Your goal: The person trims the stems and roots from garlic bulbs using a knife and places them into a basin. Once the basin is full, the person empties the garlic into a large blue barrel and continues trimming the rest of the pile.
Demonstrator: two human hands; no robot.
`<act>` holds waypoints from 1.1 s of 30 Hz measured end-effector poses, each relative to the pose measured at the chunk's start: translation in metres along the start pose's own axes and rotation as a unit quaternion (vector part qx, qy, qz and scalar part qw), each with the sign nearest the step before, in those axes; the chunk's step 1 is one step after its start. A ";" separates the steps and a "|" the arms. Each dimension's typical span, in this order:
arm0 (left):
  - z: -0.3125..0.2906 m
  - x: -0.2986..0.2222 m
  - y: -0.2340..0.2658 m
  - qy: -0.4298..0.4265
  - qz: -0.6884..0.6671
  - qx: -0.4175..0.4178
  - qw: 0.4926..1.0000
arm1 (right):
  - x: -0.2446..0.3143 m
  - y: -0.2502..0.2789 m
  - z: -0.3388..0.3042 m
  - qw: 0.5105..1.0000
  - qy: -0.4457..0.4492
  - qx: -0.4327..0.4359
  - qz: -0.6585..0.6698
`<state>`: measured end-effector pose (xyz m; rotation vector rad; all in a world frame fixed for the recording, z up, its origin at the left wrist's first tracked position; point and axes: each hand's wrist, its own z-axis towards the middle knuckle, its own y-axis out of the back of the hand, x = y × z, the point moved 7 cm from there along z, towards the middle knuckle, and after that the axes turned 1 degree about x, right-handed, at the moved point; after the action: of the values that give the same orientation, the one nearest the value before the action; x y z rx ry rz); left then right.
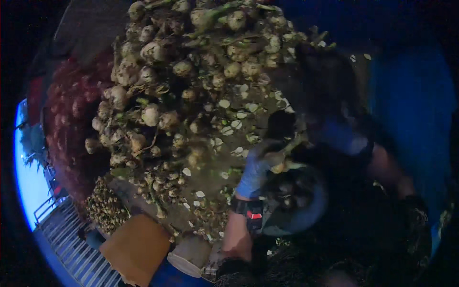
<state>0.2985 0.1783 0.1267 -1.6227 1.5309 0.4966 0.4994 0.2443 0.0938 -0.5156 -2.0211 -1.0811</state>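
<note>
My left hand, in a blue glove with a dark band at the wrist, is closed on a garlic bulb whose stem points up and to the right. My right hand, also in a blue glove, is just right of the stem. Shadow and blur hide its fingers and anything in them. Below the hands, a pale round bucket holds dark round shapes, probably bulbs.
A big heap of garlic bulbs with stems rises ahead and left. Cut stem pieces lie scattered beside it. Red mesh sacks stand at far left. An orange-brown container and a whitish pot are at the lower left.
</note>
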 end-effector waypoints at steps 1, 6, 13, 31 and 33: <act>0.002 0.002 -0.008 0.018 0.085 0.034 0.996 | 0.011 0.013 -0.007 0.999 -0.013 0.008 0.028; 0.018 0.028 -0.005 0.019 0.168 -0.002 0.986 | 0.024 0.027 0.008 0.991 -0.075 0.025 0.106; -0.004 0.030 -0.004 -0.039 0.096 -0.049 0.993 | 0.031 -0.011 -0.016 0.912 -0.087 0.200 0.346; -0.044 -0.025 0.017 -0.048 -0.248 -0.155 0.955 | 0.003 -0.051 -0.010 0.933 -0.012 0.340 -0.120; -0.051 -0.030 0.047 -0.109 -0.298 -0.138 0.938 | -0.040 -0.054 -0.017 0.924 -0.234 0.298 -0.039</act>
<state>0.2359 0.1618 0.1648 -2.0584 0.7655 0.5410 0.4968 0.1998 0.0400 -0.3893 -2.6589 -0.3425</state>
